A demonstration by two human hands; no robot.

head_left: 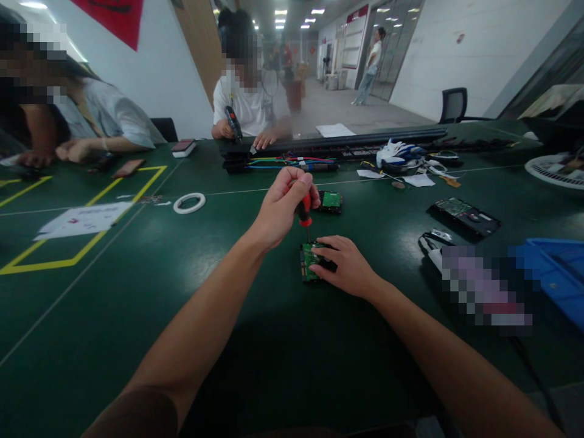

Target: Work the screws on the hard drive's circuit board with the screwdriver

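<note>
My left hand point(285, 204) is closed around the handle of a red and black screwdriver point(304, 213). The screwdriver points down, its thin shaft reaching the upper edge of a hard drive point(306, 267) whose green circuit board faces up. My right hand point(344, 264) grips that drive from the right, fingers and thumb bent over the board and covering much of it. Whether the tip sits in a screw is too small to tell. Just beyond lies a second hard drive point(331, 202), partly behind my left hand.
A white ring point(189, 203) and a paper sheet point(84, 220) lie left. To the right are another hard drive point(464, 218), a blue tray point(556, 274) and white-blue gloves point(399, 155). Across the table, a person point(250, 103) holds a power screwdriver point(233, 123) beside coloured cables point(283, 163).
</note>
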